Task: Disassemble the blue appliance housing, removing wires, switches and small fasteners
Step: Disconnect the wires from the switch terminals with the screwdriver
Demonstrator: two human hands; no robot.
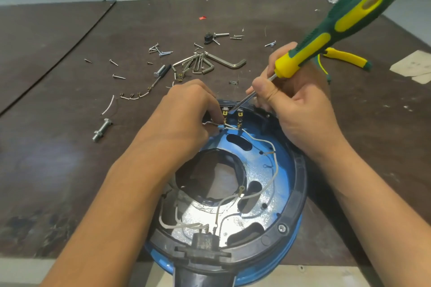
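1. At the near edge of the brown worktop [70, 123], under both forearms: round blue sheet-metal appliance housing with black plastic rim [286, 170], open side up, large hole at centre.
2. At housing's far rim: two small brass spade terminals [240, 117], upright, mount partly hidden. Thin white wires [256, 140] running from them across the housing floor toward a black plastic switch [206, 242] at the near rim.
3. Left hand [186, 109]: fingers curled, pinching a white wire right at the left terminal.
4. Right hand [296, 109]: wrapped round the steel shaft of the green-and-yellow-handled screwdriver [338, 23], just below the handle. Tip set at the terminals.
5. Housing, by the look: thin, stiff, fairly light. Glossy paint, so likely to skate or rock under prying. Best held by the black rim and pressed down. Slot edges possibly sharp.
6. Wires: soft, limp, thin insulation. Better pulled at the brass sleeve than mid-wire, otherwise risk of tearing the strand.
7. Terminals: small, soft brass, probably easy to bend. Gentle levering only. Main hazard looks like tip slip toward the left fingers.
8. Beyond housing's far rim: loose silver screws [161, 50], steel hex keys [210, 63], short wire offcuts [130, 96]. Left of housing: large silver bolt with nut [102, 129]. Beyond its right side: yellow-handled pliers [345, 58].
9. Not yet out: silver hex-socket fastener [282, 228] in the rim, near right.
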